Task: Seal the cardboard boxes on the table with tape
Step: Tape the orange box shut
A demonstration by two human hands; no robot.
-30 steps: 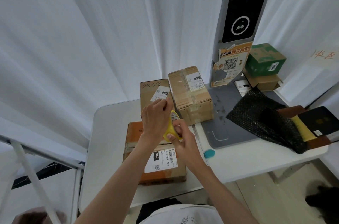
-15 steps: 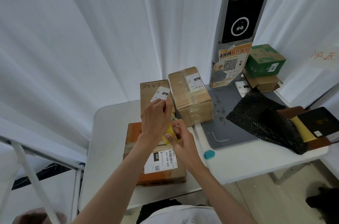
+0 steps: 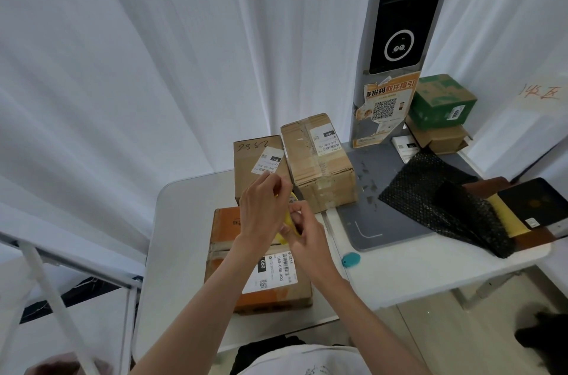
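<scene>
— So, where are the person's hands?

— Both are raised over the orange cardboard box (image 3: 261,267), which lies flat on the white table (image 3: 184,221) nearest the person. Between them is a yellow tape roll (image 3: 289,222), mostly hidden. The left hand (image 3: 262,211) has its fingers curled over the roll from above. The right hand (image 3: 302,231) pinches the roll's near edge with thumb and fingertips. Whether a strip of tape has been pulled free, I cannot tell.

— And the boxes to be sealed?

— There are three. The orange box carries a white shipping label (image 3: 273,271) on its top, on the side towards the person. Just behind the orange box stands a plain brown box (image 3: 252,165) with handwritten numbers and a small label. Beside that one, further right of the orange box, is a ribbed brown box (image 3: 319,159) with clear tape across its top.

— Anything else nearby?

— Right of the orange box lies a grey mat (image 3: 384,221) with black bubble wrap (image 3: 442,205) spread over it, and a small teal object (image 3: 351,259) sits at the mat's near corner. Beyond the mat, a tall grey kiosk (image 3: 396,36) bears an orange QR notice (image 3: 385,110), with a green box (image 3: 442,101) stacked next to it. White curtains (image 3: 153,67) hang behind everything.
</scene>
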